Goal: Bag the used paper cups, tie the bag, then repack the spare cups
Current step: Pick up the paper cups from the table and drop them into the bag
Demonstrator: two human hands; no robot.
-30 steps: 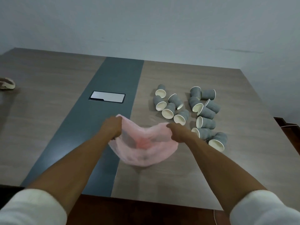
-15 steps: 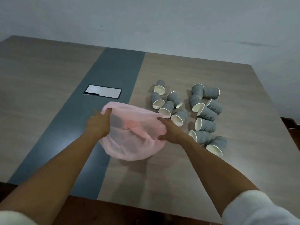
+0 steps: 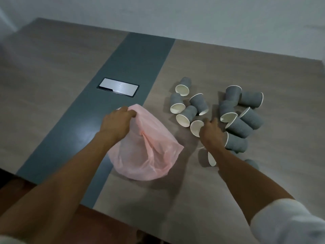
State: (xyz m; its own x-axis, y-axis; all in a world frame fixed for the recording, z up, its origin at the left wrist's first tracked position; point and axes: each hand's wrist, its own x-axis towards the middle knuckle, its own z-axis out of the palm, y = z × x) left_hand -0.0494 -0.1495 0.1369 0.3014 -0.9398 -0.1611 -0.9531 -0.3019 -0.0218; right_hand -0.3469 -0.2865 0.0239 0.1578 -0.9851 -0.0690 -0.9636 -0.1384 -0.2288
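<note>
Head cam is looking down on the table (image 3: 219,182), wood w/ a grey-blue strip running down it and a shiny flat rectangle (image 3: 118,87) lying on that strip. Task is barely getting going: pink bag (image 3: 149,152) is lying slumped on the table near me, and as far as I can tell nothing's in it yet, though the plastic is only half see-through so I wouldn't swear to it. Grey paper cups (image 3: 219,113) are all lying tipped over in a loose scatter to the right of the bag, none bagged. So bagging, tying and repacking the spares are all still to do; no spare cups or their pack are showing.

My left hand (image 3: 117,123) is gripping the bag's rim at its far edge, fingers curled round the plastic, forearm running across the bag's left side. My right hand (image 3: 212,132) is reaching into the pile, fingers curled round the nearest cup (image 3: 196,127), white mouth facing me. Grip looks on, but the hand is hiding most of the cup. Right forearm is crossing over a couple more cups nearer me.
</note>
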